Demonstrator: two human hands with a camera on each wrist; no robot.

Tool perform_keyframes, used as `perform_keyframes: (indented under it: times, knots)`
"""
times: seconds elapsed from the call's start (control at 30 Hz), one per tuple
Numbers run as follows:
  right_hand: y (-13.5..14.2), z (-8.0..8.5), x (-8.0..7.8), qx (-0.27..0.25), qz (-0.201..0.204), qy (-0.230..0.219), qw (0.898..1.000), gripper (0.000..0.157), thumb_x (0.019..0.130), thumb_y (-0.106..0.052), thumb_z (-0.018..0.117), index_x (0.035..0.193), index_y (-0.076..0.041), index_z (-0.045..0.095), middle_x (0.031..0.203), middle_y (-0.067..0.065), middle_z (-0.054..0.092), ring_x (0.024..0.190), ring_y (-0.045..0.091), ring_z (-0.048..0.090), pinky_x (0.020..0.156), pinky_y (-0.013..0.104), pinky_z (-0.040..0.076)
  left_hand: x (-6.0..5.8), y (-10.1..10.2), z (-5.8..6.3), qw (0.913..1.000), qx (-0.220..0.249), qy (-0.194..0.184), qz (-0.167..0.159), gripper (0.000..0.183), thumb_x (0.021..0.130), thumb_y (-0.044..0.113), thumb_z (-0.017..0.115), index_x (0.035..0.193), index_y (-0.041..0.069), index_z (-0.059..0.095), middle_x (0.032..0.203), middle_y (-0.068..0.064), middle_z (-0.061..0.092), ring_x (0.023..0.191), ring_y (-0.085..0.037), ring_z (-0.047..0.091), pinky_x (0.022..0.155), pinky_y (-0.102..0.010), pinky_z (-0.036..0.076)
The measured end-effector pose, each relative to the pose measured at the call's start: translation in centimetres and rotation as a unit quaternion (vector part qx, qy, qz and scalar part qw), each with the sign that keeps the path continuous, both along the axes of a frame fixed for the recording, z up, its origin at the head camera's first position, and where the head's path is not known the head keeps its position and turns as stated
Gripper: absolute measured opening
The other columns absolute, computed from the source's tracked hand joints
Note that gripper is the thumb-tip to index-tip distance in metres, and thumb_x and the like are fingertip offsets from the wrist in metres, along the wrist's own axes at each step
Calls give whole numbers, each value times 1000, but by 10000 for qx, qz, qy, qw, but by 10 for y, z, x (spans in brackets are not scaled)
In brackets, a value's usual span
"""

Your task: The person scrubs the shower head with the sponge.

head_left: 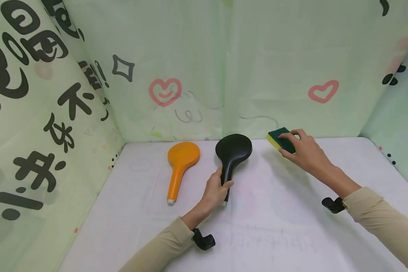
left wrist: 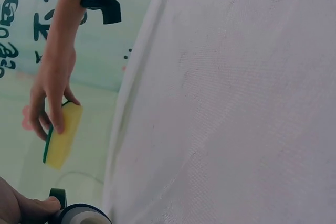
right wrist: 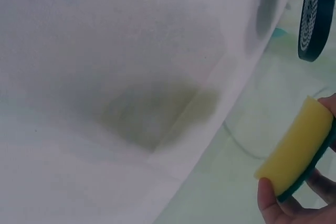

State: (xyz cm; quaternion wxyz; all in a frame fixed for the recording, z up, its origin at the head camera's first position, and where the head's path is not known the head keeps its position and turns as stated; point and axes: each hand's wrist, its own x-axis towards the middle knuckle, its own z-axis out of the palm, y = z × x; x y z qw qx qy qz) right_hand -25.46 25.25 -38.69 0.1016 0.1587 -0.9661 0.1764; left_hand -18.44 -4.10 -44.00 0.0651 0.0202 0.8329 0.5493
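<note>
By its handle, my left hand (head_left: 215,189) grips a black shower head (head_left: 233,148), its round head pointing away from me. In the right wrist view the perforated spray face of the shower head (right wrist: 310,14) shows at the upper right, above the cloth. My right hand (head_left: 307,152) pinches a sponge (head_left: 283,139) with a dark green scouring side and a yellow side. The sponge (right wrist: 296,150) is held up off the table, yellow side toward the cloth. An orange shower head (head_left: 183,158) lies on the table left of my left hand.
A white cloth covers the table (head_left: 258,234). Light green printed curtains (head_left: 272,56) close off the back and both sides. Black straps with mounts are on both wrists, the left mount (head_left: 204,240) hanging over the cloth.
</note>
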Motion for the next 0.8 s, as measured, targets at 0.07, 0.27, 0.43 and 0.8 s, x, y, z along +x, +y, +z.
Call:
perform_keyframes:
  times: [0.07, 0.27, 0.43, 0.8]
  knots:
    - [1, -6, -1, 4, -77, -212, 9997, 50, 97, -29, 70, 140, -8, 54, 140, 32, 40, 112, 56, 48, 79, 69, 51, 0, 1, -1, 9999, 9, -107, -14, 50, 99, 6, 64, 146, 0, 47, 126, -15, 57, 108, -28, 54, 104, -48, 49]
    - [1, -23, -4, 99, -155, -482, 9987, 51, 97, -31, 69, 141, -9, 53, 139, 31, 40, 111, 56, 51, 72, 67, 52, 1, 5, -4, 9996, 67, -278, -21, 48, 100, 3, 61, 145, -2, 45, 131, -18, 56, 112, -29, 54, 110, -52, 44]
    - [2, -34, -4, 211, -197, -580, 9979, 51, 97, -32, 68, 140, -10, 53, 138, 31, 41, 108, 57, 52, 67, 67, 53, 0, 7, -6, 9989, 198, -426, 34, 49, 101, 1, 59, 147, -4, 42, 139, -20, 54, 118, -30, 55, 111, -53, 43]
    - [4, -50, -4, 576, -376, -1103, 9915, 54, 98, -38, 66, 142, -10, 50, 137, 32, 38, 108, 56, 51, 70, 66, 53, -5, 12, -9, 9992, 179, -296, -189, 48, 96, -6, 60, 142, -7, 46, 136, -22, 58, 118, -29, 59, 106, -50, 48]
